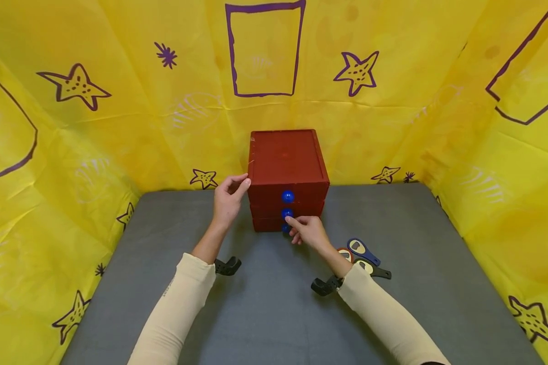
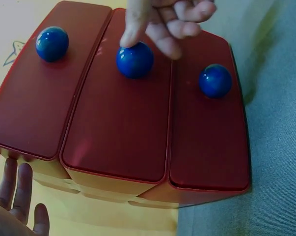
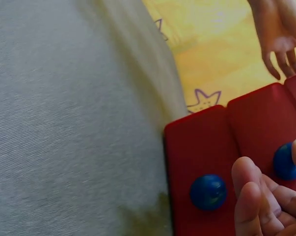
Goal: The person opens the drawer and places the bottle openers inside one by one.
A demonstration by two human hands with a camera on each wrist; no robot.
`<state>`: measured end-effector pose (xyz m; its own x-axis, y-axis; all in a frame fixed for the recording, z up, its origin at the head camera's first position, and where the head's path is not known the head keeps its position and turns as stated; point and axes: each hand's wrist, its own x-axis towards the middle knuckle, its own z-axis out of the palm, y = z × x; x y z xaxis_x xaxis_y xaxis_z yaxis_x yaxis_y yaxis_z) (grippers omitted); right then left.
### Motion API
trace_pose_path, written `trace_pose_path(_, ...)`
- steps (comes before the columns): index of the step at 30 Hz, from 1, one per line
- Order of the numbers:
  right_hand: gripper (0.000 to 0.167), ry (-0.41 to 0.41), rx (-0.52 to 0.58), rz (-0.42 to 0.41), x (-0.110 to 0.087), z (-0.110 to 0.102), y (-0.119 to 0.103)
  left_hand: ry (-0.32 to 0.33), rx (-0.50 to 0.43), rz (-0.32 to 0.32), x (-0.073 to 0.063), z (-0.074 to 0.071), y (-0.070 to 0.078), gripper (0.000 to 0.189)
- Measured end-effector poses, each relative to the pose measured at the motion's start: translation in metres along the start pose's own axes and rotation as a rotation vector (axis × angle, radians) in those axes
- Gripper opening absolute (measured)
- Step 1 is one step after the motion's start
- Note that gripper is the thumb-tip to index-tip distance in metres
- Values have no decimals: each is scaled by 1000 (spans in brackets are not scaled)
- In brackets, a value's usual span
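Note:
A small red chest (image 1: 285,157) with three stacked drawers and round blue knobs stands at the back of the table. My left hand (image 1: 227,203) is at its upper left side, fingertips at or very near the edge, fingers loosely extended. In front of the drawers is my right hand (image 1: 311,232). Its thumb touches the middle knob (image 2: 134,64), while the other fingers sit apart from that knob, loosely bent. Above is the top knob (image 1: 288,196); the bottom knob (image 2: 215,81) lies beneath the right hand. All three drawers look pushed in.
Several bottle openers lie right of the chest: a blue one (image 1: 364,250), a black one (image 1: 375,270) and a red one (image 1: 345,254) partly hidden by my right forearm. Yellow cloth (image 1: 187,132) with drawn starfish surrounds the grey table (image 1: 265,309).

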<state>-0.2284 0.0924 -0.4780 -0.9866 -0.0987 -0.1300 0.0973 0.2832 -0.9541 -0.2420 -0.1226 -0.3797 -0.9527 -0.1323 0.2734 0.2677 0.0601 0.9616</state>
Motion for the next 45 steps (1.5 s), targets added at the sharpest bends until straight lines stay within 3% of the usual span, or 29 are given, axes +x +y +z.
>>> trace_pose_path(11, 36, -30, -148, 102, 8, 0, 24, 9, 17, 0, 1, -1, 0, 30)
trace_pose_path(21, 38, -33, -54, 131, 17, 12, 27, 2, 22, -18, 0, -1, 1, 29)
trace_pose_path(25, 36, -21, -48, 126, 15, 14, 28, 6, 12, 2, 0, -1, 0, 28)
trace_pose_path(30, 35, -23, -83, 111, -1, 16, 33, 3, -8, 25, 0, -1, 0, 27)
trace_pose_path(45, 35, -92, -132, 37, -73, 22, 46, 2, -25, 29, 0, -1, -2, 28)
